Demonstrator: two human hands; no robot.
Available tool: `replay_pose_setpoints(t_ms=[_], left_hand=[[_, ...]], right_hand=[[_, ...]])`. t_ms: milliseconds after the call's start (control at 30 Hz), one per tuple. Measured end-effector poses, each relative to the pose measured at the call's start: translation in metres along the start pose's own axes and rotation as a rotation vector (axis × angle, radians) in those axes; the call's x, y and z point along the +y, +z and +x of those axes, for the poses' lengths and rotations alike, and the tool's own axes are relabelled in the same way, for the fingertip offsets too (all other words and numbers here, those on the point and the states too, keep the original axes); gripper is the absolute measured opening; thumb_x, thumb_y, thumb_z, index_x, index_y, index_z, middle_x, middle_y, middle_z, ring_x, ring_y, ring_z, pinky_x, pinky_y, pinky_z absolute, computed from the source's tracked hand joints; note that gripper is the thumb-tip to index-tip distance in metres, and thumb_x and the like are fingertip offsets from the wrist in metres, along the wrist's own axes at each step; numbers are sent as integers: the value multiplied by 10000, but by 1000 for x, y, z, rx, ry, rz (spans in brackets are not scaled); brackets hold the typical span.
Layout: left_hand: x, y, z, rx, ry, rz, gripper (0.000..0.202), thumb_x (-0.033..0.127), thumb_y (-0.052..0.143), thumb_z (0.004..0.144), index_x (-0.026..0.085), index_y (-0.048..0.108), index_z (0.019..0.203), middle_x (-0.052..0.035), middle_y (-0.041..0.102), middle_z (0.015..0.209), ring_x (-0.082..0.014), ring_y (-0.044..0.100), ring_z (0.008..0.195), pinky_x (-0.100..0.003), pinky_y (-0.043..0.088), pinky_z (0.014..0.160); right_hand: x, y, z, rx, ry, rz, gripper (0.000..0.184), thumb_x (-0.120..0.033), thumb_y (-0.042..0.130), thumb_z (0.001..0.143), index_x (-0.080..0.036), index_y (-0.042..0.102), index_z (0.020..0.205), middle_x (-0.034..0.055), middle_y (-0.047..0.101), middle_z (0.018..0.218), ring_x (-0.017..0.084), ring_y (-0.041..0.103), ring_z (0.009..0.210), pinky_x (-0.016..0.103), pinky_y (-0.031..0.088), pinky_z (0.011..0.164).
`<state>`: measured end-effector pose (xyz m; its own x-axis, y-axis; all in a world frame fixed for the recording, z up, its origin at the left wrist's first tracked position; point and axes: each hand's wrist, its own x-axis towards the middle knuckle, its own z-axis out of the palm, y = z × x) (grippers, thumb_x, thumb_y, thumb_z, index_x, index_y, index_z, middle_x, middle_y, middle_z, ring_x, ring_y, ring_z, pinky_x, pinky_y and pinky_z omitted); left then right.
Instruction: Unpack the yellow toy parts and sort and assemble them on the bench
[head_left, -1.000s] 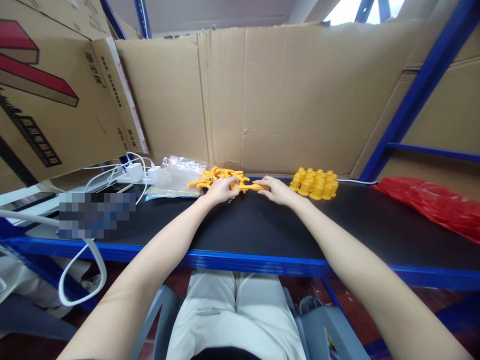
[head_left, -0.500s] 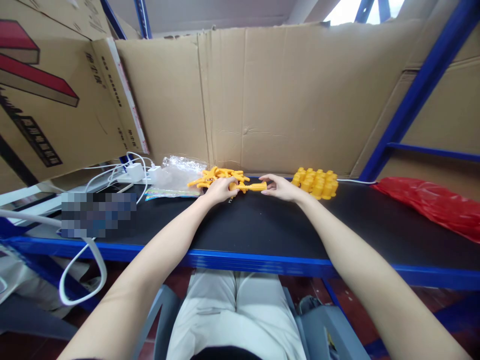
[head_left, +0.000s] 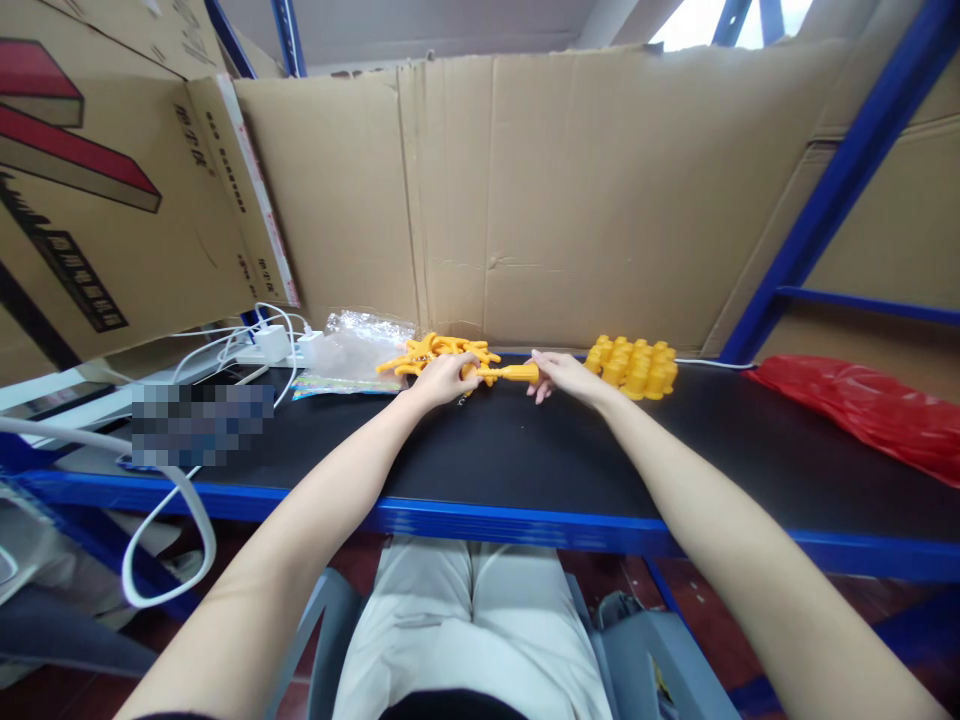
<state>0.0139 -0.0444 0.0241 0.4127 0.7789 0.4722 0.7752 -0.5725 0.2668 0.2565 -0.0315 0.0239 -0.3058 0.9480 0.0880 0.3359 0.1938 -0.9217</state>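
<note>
My left hand (head_left: 448,377) is closed around the left end of a yellow plastic piece. This piece (head_left: 521,373) has a thin stem and a thicker ribbed cylinder, lying level above the black tabletop. At the cylinder's right end, my right hand (head_left: 561,376) pinches it between thumb and finger, with its lower fingers loosely apart. Behind my left hand is a heap of orange-yellow branching plastic parts (head_left: 433,346), partly covered by the hand. A block of several yellow cylindrical pieces (head_left: 634,368) stands upright just right of my right hand.
A clear plastic bag (head_left: 356,350) lies left of the heap, near white chargers and cables (head_left: 271,343). A blurred-out item (head_left: 202,425) rests at the left. Red plastic (head_left: 862,405) lies at the right. Cardboard (head_left: 600,200) walls the back; a blue rail (head_left: 517,525) edges the front.
My right hand has shifted slightly right and its lower fingers have loosened downward. The cylinder's end moved slightly right and more stem shows beside my left hand, which stays in place.
</note>
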Motion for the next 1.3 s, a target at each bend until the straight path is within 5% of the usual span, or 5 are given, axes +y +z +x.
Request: replay_pose_setpoints(t_ms=[233, 667, 967, 1133, 1300], left_hand=[[-2, -1, 0, 16, -2, -1, 232, 306, 545, 793, 182, 645, 962, -9, 619, 690, -133, 528, 605, -243, 387, 596], [-4, -2, 1, 49, 9, -3, 238, 317, 555, 790, 190, 639, 973, 6, 601, 684, -136, 547, 640, -258, 417, 655], [-7, 3, 2, 26, -20, 1, 234, 329, 562, 790, 190, 636, 964, -2, 615, 685, -140, 543, 624, -265, 418, 645], [-2, -1, 1, 43, -13, 13, 234, 308, 565, 792, 186, 630, 982, -7, 622, 703, -142, 553, 641, -263, 421, 652], [0, 0, 1, 59, 14, 23, 233, 292, 572, 786, 182, 631, 983, -3, 617, 708, -139, 558, 656, -254, 420, 653]], right_hand=[[-4, -9, -11, -166, -7, 90, 393, -322, 712, 766, -162, 464, 1027, 61, 713, 766, 120, 645, 579, 228, 491, 555], [-8, 2, -5, -22, 88, 37, 596, -698, 392, 813, -137, 546, 686, 58, 568, 429, 92, 445, 295, 215, 310, 305], [0, -2, -6, -97, -72, 33, 505, -414, 766, 671, -150, 514, 1021, 54, 711, 783, 97, 600, 517, 212, 446, 497], [1, -4, -4, -113, -80, 39, 429, -541, 651, 745, -133, 552, 832, 73, 704, 688, 84, 564, 441, 201, 398, 445], [-2, 2, -4, -63, 28, 32, 591, -654, 436, 826, -103, 582, 670, 95, 648, 531, 83, 497, 332, 206, 341, 358]])
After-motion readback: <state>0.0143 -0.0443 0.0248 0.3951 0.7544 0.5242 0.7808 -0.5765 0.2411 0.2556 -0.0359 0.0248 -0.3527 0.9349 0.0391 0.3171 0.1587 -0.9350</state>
